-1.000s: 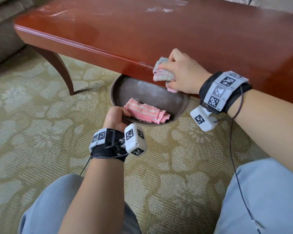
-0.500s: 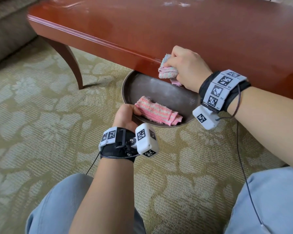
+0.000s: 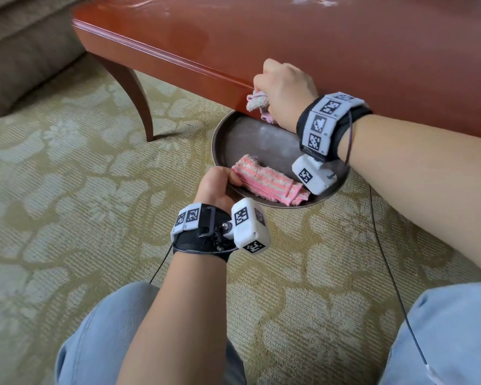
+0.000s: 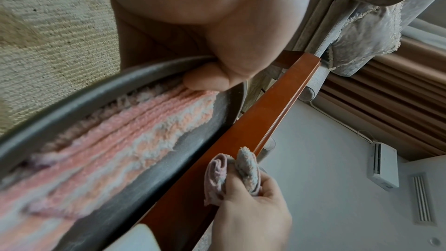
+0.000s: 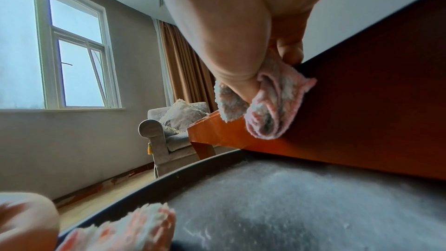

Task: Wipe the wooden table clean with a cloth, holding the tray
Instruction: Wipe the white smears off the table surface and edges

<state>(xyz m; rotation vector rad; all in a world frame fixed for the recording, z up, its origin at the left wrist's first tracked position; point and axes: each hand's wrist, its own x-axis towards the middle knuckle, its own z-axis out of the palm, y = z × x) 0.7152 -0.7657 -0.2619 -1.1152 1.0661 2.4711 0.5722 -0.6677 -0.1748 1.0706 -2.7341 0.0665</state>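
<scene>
Patterned beige carpet [image 3: 67, 190] runs under the glossy reddish-brown wooden surface [image 3: 345, 51], whose far edge carries pale dusty smears. Below its near edge hangs the round dark metal tray [image 3: 233, 140], dusted grey inside, its far rim tucked under the surface. The left hand [image 3: 217, 187] pinches the tray's near rim, thumb over a folded pink-and-white striped towel [image 3: 267, 182] lying inside. The right hand [image 3: 283, 90] has its fingers [image 4: 243, 184] clamped on a small bunched pink-and-grey cloth [image 3: 257, 102], pressed against the near edge above the tray.

The one-point pinch looks like the weak spot: a downward knock from the right wrist could probably tip the tray and spill dust onto the carpet. If the tray drifts sideways, swept dust would likely miss it.
</scene>
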